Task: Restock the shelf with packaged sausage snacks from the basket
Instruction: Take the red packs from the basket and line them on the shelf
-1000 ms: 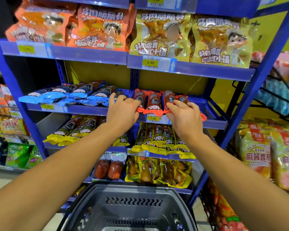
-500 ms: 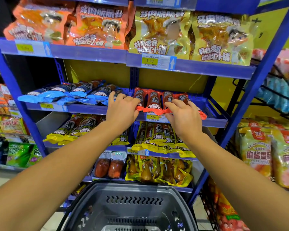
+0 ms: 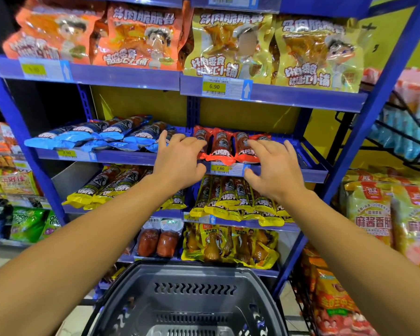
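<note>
Flanking the red sausage packs [image 3: 224, 149], both hands, left [image 3: 180, 161] and right [image 3: 275, 169], hover loose-fingered, holding nothing.

1 head camera looks forward, slightly down, near the shelf [image 3: 252, 171].

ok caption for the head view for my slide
Both hands, left and right, hover open at red sausage packs on a blue shelf, grey basket below.

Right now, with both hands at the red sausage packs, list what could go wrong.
1. The red sausage packs overhang the shelf lip; withdrawing the left hand or right hand could drag one off.
2. A falling pack might miss the basket below.
3. The left hand's fingers lie by the blue packs and could nudge them.
</note>
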Demonstrator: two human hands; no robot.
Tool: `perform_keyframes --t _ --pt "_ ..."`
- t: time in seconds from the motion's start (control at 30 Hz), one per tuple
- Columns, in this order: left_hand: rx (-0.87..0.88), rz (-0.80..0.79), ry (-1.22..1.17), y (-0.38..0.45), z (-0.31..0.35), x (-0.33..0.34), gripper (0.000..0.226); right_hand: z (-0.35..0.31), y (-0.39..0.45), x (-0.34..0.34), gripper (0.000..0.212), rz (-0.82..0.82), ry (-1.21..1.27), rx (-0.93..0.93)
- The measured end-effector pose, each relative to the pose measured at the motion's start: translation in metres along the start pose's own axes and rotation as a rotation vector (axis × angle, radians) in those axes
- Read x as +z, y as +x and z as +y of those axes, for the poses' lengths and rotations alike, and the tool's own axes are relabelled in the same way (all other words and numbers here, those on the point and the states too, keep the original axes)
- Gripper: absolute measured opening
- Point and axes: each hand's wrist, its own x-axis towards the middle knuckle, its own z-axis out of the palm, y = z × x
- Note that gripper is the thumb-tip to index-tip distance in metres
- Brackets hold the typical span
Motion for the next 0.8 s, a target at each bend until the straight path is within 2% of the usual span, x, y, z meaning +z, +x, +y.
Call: perform_keyframes --t 0.13,0.23,0.3,0.43,0.57,0.8 --pt "0.066 0.094 -0.119 0.002 0.016 -0.005 0.059 0.029 -0.013 -0.015 0.061 0.088 0.162 0.060" --pt "0.167 0.131 -0.173 0.012 0.036 0.000 0.057 0.047 -0.020 -0.015 0.059 -0.021 0.192 0.129" --pt "0.206 0.091 -0.158 0.020 0.053 0.003 0.054 0.054 -0.022 -0.008 0.054 -0.073 0.186 0.148" --pt "0.188 -0.019 -0.113 0.031 0.074 0.011 0.045 0.054 -0.020 -0.001 0.047 -0.032 0.199 0.128" --pt "0.151 -0.002 -0.080 0.034 0.078 0.012 0.037 0.048 -0.018 0.002 0.046 -0.024 0.225 0.104" --pt "0.148 -0.040 -0.075 0.035 0.078 0.008 0.043 0.044 -0.018 -0.004 0.060 -0.036 0.218 0.142"
